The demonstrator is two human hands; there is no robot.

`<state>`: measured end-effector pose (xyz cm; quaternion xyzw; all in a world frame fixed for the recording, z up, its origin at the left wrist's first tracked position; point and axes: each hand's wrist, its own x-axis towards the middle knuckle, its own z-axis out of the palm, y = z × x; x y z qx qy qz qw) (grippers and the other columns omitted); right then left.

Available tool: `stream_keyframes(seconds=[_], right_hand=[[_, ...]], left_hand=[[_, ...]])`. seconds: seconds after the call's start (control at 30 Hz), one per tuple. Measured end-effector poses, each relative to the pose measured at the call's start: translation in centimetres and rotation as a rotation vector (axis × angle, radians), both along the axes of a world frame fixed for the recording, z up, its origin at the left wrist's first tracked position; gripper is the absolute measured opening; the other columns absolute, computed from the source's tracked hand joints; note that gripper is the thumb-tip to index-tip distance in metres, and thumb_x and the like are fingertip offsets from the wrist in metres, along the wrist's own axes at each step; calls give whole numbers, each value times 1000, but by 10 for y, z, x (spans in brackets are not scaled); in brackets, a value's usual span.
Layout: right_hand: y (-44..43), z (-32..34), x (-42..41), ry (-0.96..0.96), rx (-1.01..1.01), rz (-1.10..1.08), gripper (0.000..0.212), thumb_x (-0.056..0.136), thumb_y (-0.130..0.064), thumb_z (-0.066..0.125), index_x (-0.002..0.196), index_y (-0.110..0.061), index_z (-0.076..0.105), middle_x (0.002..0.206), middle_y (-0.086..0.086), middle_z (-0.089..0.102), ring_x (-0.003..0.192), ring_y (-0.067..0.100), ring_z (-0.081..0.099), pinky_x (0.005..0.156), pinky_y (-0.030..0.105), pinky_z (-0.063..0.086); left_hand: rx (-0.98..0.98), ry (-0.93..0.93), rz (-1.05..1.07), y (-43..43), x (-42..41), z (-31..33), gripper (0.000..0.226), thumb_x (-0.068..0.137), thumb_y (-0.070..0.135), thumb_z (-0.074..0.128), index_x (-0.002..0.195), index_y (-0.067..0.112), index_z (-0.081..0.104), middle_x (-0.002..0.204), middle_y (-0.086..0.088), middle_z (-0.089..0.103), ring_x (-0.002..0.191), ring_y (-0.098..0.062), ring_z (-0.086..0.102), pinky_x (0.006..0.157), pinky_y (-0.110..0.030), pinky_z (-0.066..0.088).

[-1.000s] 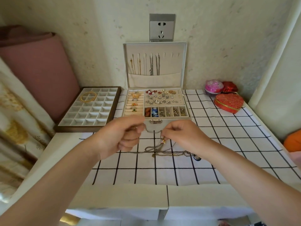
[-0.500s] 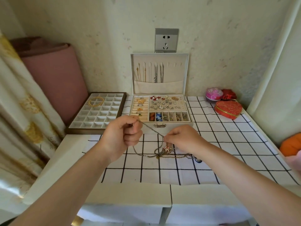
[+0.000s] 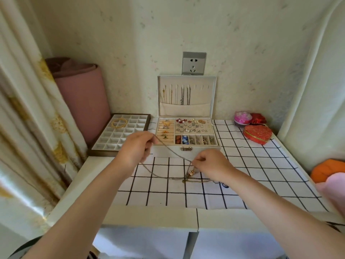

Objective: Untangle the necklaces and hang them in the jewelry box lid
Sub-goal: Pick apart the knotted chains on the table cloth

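A tangle of thin necklaces [image 3: 188, 177] lies on the checked cloth in front of the white jewelry box [image 3: 186, 134]. One grey chain [image 3: 169, 149] runs taut from the tangle up to my left hand [image 3: 135, 149], which pinches its end above the box's front left corner. My right hand [image 3: 210, 164] pinches the chains just above the knot, near a small gold and pink pendant. The open lid [image 3: 186, 96] stands upright against the wall, and several chains hang in it above a fabric pocket.
A brown tray of white compartments [image 3: 120, 134] with a gold bangle sits left of the box. Red and pink heart-shaped boxes [image 3: 257, 134] stand at the right rear. A pink roll leans at the left wall. Orange and pink soft items lie at the right edge.
My left hand has pulled one chain up and to the left, drawing it out of the tangle. My right hand has stayed low over the knot. The camera has tilted upward.
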<state>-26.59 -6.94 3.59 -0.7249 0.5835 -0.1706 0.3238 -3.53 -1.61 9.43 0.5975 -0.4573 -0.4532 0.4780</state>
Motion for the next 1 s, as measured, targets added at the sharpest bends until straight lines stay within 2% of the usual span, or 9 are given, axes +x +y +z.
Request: stream_keyframes(seconds=[0.1, 0.23, 0.37, 0.43, 0.53, 0.67, 0.83, 0.9, 1.0], right_hand=[[-2, -2, -5, 39, -48, 17, 22, 95, -33, 61, 82, -19, 71, 75, -2, 70, 56, 12, 61, 58, 32, 53], [-2, -1, -10, 108, -53, 81, 6, 91, -34, 67, 89, -30, 70, 90, -11, 70, 85, 7, 65, 81, 35, 56], [-1, 0, -16, 269, -40, 166, 23, 90, -13, 60, 103, -30, 70, 96, -14, 61, 93, 10, 62, 82, 27, 53], [-1, 3, -17, 344, -48, 198, 25, 91, -15, 58, 108, -28, 71, 96, -15, 57, 97, 11, 60, 83, 25, 50], [-1, 10, -16, 413, -26, 223, 17, 90, -29, 59, 101, -30, 73, 101, -15, 64, 100, 12, 61, 88, 30, 53], [4, 20, -12, 407, 14, 270, 14, 88, -32, 63, 86, -26, 75, 91, -11, 71, 87, 10, 65, 81, 32, 57], [17, 32, -2, 264, 178, 363, 13, 90, -23, 67, 95, -19, 77, 89, 2, 75, 71, 14, 65, 71, 35, 60], [25, 34, 2, 158, 354, 417, 15, 92, -14, 66, 103, -17, 74, 100, 15, 74, 74, 19, 70, 72, 35, 61], [33, 37, 4, 116, 434, 463, 26, 92, 2, 60, 110, -14, 70, 104, 7, 75, 88, 18, 75, 67, 27, 59]], left_hand=[[8, -466, 183, -4, 13, -7, 30, 99, 16, 42, 84, 10, 68, 76, 11, 55, 71, -6, 49, 63, -28, 36], [160, -751, 164, -7, 27, -34, 29, 102, 19, 35, 98, 11, 63, 100, -3, 63, 87, -18, 56, 75, -33, 44], [270, -829, 154, -10, 31, -50, 27, 101, 13, 39, 108, -1, 61, 109, -18, 65, 99, -35, 62, 76, -36, 45], [317, -839, 148, -9, 35, -56, 30, 99, 12, 43, 114, -8, 60, 112, -23, 65, 104, -38, 63, 77, -36, 48], [361, -783, 151, -6, 41, -68, 30, 98, 9, 45, 116, -11, 59, 108, -25, 67, 86, -35, 67, 73, -39, 59], [384, -850, 123, -2, 40, -71, 28, 98, 9, 46, 113, -8, 63, 99, -20, 68, 67, -23, 58, 57, -29, 50], [404, -1038, 155, 2, 31, -70, 20, 94, 7, 55, 111, 5, 64, 106, -11, 66, 99, -25, 64, 81, -30, 53], [334, -1120, 144, 7, 24, -71, 27, 93, 10, 58, 120, 10, 62, 116, -8, 61, 107, -23, 60, 89, -31, 53], [146, -1083, 56, 9, 13, -73, 35, 93, 14, 61, 127, 23, 60, 130, -2, 52, 118, -19, 51, 99, -30, 46]])
